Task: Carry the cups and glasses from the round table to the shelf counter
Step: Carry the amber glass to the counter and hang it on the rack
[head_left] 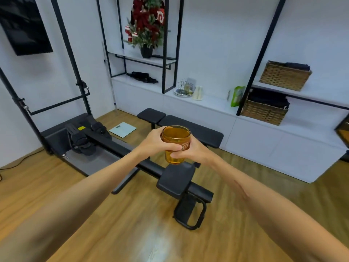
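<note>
A wooden floor (132,224) fills the lower view, and a long white shelf counter (207,107) runs along the far wall under black metal shelf frames. Between the person and that counter lies a black rowing machine (113,146), stretched diagonally across the floor, with its seat (176,183) just below the raised hands. Behind it a black padded bench (188,129) stands close in front of the counter. Two woven baskets sit on the right part of the shelving, the lower basket (264,112) on the counter and the upper basket (285,76) on the shelf above. A small decorated tree in a dark pot (146,27) stands on a high shelf. On the counter, a round tray with a glass rack (184,89) sits beside a pale cup (198,93), and a green packet (237,96) stands further right. A glass scale (122,129) lies flat on the floor near the bench.

The amber glass (175,146) is held upright in the air at the centre, well short of the counter. The left hand (155,142) wraps its side with fingers curled and pressed against it; the right hand (192,150) clasps the opposite side, fingers pressed around the lower part
</note>
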